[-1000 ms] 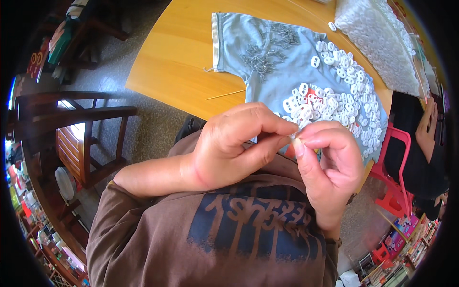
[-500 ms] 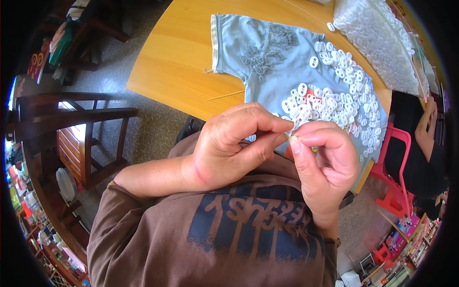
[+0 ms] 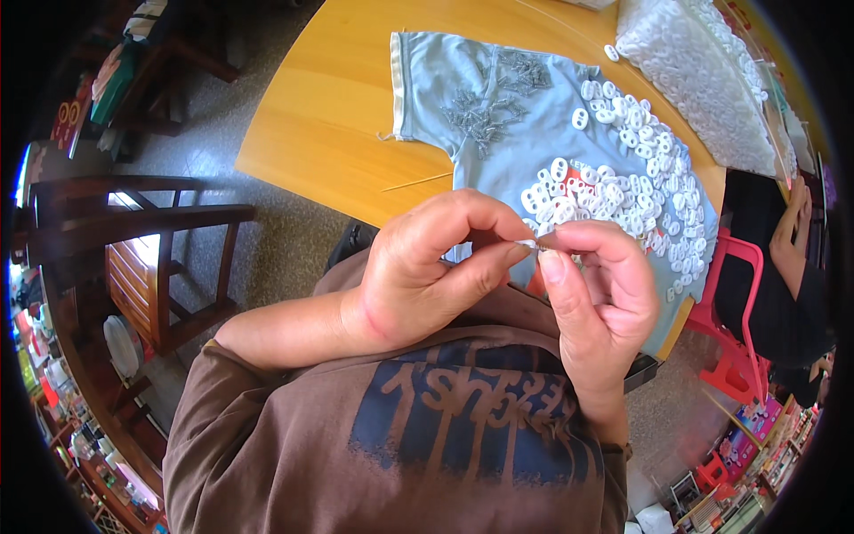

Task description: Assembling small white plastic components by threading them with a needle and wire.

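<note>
Over the near edge of the table, my two hands meet fingertip to fingertip. My left hand is closed in a pinch on a small white plastic piece, mostly covered by the fingers. My right hand pinches thumb against forefinger right beside it; whatever is between them is too small to make out. Just beyond lie many white two-holed oval plastic pieces, heaped on a light blue T-shirt. Farther off on the shirt are small thin grey metal pieces, perhaps springs.
The shirt is spread on a yellow wooden table. A clear bag full of white pieces stands at the far right. A thin stick lies left of the shirt. A red plastic chair and another person's hand are at right.
My fingertips have shifted slightly, and the white piece in my left hand shows more between them. My right hand has moved a little to the left.
</note>
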`<state>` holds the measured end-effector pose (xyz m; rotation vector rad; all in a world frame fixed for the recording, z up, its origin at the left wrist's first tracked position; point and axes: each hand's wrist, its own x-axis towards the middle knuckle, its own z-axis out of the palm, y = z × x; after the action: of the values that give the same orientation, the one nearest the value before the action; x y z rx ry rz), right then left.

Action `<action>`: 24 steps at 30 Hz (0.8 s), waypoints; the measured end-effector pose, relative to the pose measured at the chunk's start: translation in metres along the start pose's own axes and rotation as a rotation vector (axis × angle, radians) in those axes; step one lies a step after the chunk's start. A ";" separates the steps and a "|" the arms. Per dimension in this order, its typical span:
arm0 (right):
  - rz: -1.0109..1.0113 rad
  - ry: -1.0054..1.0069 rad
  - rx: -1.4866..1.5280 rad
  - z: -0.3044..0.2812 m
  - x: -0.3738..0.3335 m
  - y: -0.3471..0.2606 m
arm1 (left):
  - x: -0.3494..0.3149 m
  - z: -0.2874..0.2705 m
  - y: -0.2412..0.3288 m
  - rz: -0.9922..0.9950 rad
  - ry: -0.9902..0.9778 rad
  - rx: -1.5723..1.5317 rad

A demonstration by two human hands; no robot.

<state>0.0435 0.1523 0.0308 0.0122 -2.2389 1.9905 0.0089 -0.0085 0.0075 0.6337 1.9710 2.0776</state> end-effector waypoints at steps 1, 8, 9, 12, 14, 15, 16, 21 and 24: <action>-0.001 0.000 0.000 0.000 0.000 -0.001 | 0.000 0.000 -0.002 0.028 0.001 -0.003; 0.022 -0.026 -0.044 0.000 -0.001 -0.002 | 0.006 -0.002 -0.007 0.244 0.011 0.083; 0.011 -0.020 -0.048 0.000 -0.001 -0.002 | 0.008 -0.003 -0.006 0.319 0.027 0.197; 0.024 -0.037 -0.031 -0.002 0.000 0.000 | 0.008 -0.005 0.000 0.353 0.028 0.309; 0.036 -0.037 -0.022 -0.003 -0.001 0.001 | 0.007 -0.005 0.000 0.312 0.014 0.309; 0.047 -0.037 -0.012 -0.003 -0.001 0.002 | 0.008 -0.005 0.000 0.347 0.012 0.312; 0.047 -0.037 -0.012 -0.002 -0.001 0.002 | 0.008 -0.004 -0.001 0.383 0.010 0.314; -0.094 -0.045 -0.013 -0.003 0.000 0.006 | 0.007 -0.005 -0.002 0.360 -0.006 0.224; -0.081 -0.038 -0.018 -0.003 -0.002 0.004 | 0.001 -0.004 0.001 0.201 -0.019 0.067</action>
<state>0.0450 0.1554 0.0267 0.1381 -2.2412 1.9451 0.0067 -0.0118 0.0087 0.8952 2.0500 2.1139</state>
